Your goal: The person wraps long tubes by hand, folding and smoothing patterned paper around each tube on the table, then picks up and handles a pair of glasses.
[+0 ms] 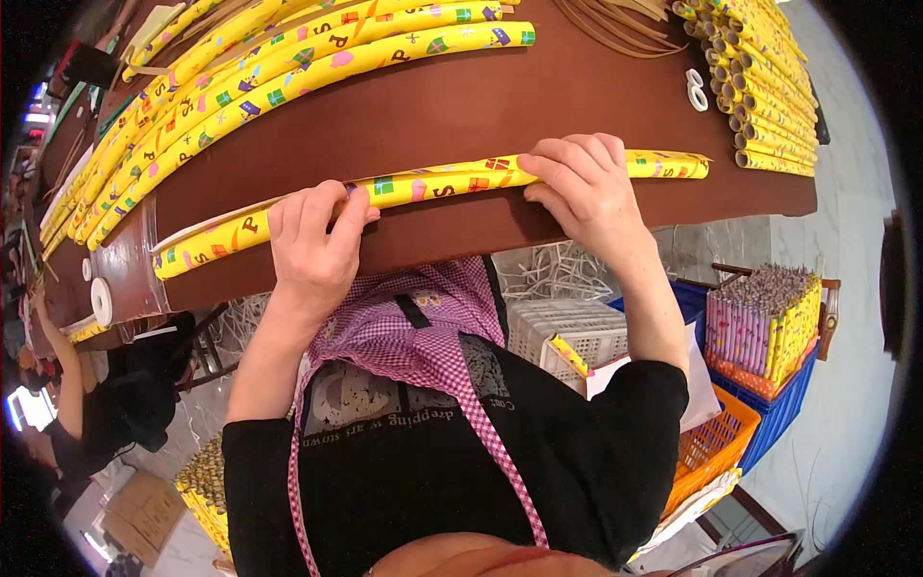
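Observation:
A long roll of yellow wrapping paper [423, 188] with printed gifts and letters lies across the brown table near its front edge. Its loose paper edge shows along the top at the left end. My left hand [317, 236] is closed on the roll left of its middle, thumb and fingers pinching the paper. Farther right, my right hand [582, 188] grips the same roll from above, fingers bent over it and thumb on the near side. The undersides of the fingers are hidden.
More long yellow rolls [317, 72] lie at the back left of the table [433, 106]. Stacked yellow tubes [769, 106] and white tape rolls [696, 90] are at the right. Crates, including an orange basket [716, 442], stand below. Another person's arm [67, 370] is at the far left.

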`<move>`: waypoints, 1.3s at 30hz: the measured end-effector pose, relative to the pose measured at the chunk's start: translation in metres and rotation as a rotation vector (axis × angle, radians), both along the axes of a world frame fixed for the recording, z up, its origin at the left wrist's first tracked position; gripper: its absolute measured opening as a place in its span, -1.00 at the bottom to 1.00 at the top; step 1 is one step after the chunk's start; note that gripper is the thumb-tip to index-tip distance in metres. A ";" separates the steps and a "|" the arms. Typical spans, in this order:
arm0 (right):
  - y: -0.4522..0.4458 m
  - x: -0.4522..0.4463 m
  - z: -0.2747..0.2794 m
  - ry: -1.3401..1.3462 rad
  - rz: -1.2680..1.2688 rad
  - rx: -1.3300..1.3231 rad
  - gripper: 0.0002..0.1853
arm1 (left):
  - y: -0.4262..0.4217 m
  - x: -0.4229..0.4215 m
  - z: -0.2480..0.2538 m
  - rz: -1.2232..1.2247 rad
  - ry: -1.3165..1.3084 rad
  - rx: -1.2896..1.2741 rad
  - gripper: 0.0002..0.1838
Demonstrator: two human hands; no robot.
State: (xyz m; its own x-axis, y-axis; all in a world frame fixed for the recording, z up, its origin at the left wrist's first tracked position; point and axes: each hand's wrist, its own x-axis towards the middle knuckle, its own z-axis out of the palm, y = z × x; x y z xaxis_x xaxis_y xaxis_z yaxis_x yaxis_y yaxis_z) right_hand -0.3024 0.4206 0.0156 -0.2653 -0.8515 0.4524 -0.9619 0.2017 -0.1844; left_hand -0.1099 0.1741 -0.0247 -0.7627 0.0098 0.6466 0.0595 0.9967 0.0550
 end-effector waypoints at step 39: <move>0.004 0.014 -0.037 0.327 -0.105 -0.278 -0.73 | 0.054 -0.064 0.029 -0.237 -0.195 -0.257 -0.57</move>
